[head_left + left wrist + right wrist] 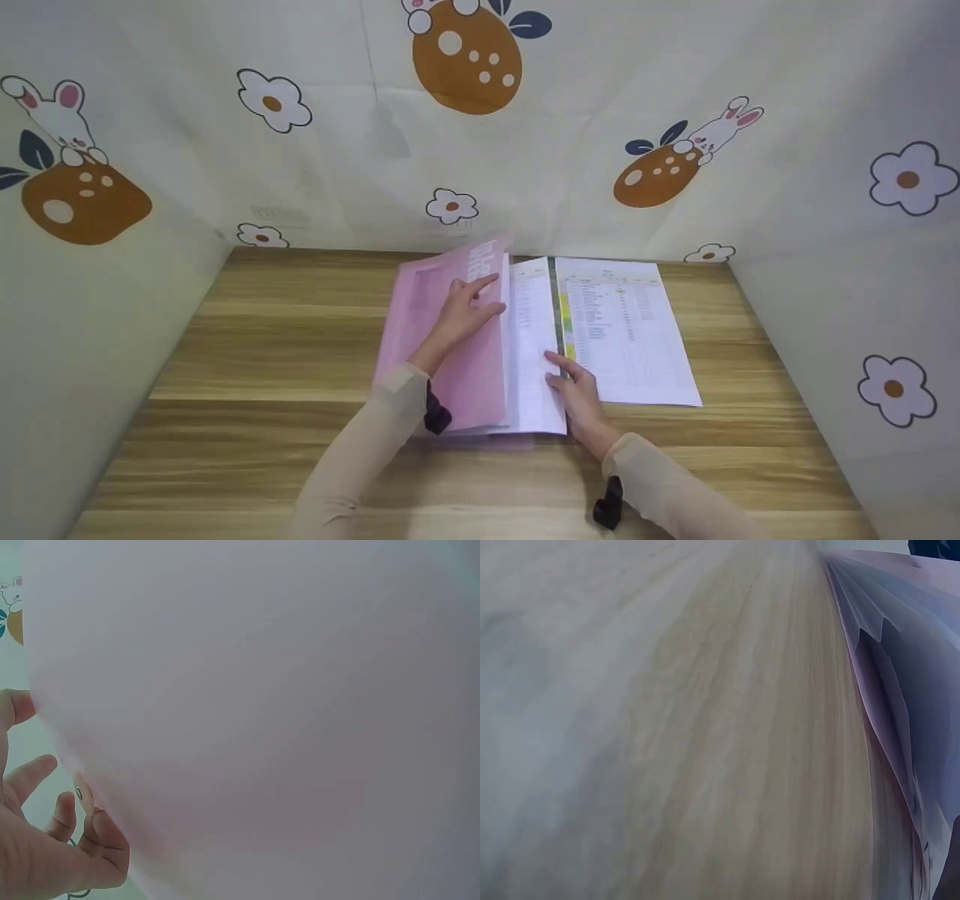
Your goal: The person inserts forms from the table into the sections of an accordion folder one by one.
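A pink folder (pixel 457 375) lies at the middle of the table, its cover lifted. The left hand (pixel 469 309) is at the cover's right edge; in the left wrist view bent fingers touch that edge beside a small round snap (pixel 82 793). Beside the folder is an open booklet with printed tables, its left page (pixel 536 382) partly under the cover and its right page (pixel 637 337) flat on the table. The right hand (pixel 577 390) holds the left page near the dark green spine, fingers on top. The fingers beneath the page are hidden.
The wood-grain table (pixel 262 360) extends on both sides of the folder. Pale printed curtains (pixel 360 172) stand along its back and sides. Loose page edges (pixel 885 675) fan out in the right wrist view. Black wrist bands (pixel 609 504) sit over pale sleeves.
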### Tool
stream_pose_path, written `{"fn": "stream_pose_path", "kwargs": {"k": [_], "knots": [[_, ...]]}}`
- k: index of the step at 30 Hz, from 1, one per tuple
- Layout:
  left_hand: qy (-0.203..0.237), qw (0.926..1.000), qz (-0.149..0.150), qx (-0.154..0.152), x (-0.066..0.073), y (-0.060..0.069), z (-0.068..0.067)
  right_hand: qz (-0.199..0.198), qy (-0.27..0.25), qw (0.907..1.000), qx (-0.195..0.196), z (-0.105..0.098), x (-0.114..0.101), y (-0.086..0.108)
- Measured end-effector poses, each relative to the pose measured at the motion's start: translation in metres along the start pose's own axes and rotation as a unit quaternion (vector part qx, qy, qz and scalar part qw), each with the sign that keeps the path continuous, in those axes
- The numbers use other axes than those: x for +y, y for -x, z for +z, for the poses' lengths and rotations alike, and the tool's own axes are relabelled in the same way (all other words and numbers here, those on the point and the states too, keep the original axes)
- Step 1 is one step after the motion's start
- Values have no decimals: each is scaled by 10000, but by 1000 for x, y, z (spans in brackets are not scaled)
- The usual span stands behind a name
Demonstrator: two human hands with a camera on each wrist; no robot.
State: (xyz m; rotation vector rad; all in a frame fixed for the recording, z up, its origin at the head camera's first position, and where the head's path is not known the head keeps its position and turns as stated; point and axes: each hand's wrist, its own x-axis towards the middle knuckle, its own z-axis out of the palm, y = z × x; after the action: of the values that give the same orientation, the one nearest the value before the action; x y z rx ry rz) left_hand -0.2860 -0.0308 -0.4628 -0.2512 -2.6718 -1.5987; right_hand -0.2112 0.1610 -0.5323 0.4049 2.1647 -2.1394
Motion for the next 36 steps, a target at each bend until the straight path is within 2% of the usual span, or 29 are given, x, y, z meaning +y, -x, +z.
{"fn": "stream_pose_path", "kwargs": {"k": [14, 23, 27, 36], "knots": [[-121, 9999, -99, 58, 0, -1, 1, -451, -54, 9988, -189, 18, 4, 0], [-109, 9998, -92, 109, 1, -1, 1, -163, -219, 9983, -525, 26, 7, -4], [-114, 9998, -143, 107, 0, -1, 1, -208, -209, 9974, -657, 30, 8, -5], [-113, 9998, -51, 142, 1, -2, 1, -91, -495, 9975, -495, 27, 9, -3]]}}
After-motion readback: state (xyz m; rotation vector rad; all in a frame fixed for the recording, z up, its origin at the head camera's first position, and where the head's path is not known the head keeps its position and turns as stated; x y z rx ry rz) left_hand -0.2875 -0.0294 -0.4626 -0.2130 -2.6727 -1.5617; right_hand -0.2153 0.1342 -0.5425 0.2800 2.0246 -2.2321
